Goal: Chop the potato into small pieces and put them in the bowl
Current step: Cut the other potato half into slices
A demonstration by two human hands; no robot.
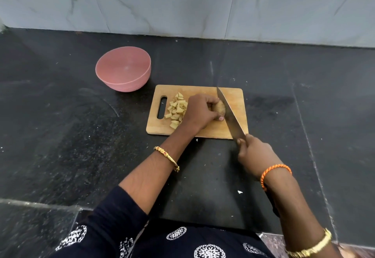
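Note:
A wooden cutting board (233, 99) lies on the black counter. My left hand (199, 111) presses a brown potato piece (220, 107) down on the board. My right hand (254, 152) grips the handle of a large knife (229, 113), whose blade lies against the potato's right side. A pile of small pale potato pieces (176, 108) sits on the board just left of my left hand. An empty pink bowl (123, 68) stands on the counter beyond the board's left corner.
The black stone counter (60, 125) runs back to a grey marble-patterned wall (182, 3). A few tiny white scraps (239, 192) lie on the counter in front of the board. The board has a handle slot (162, 106) at its left end.

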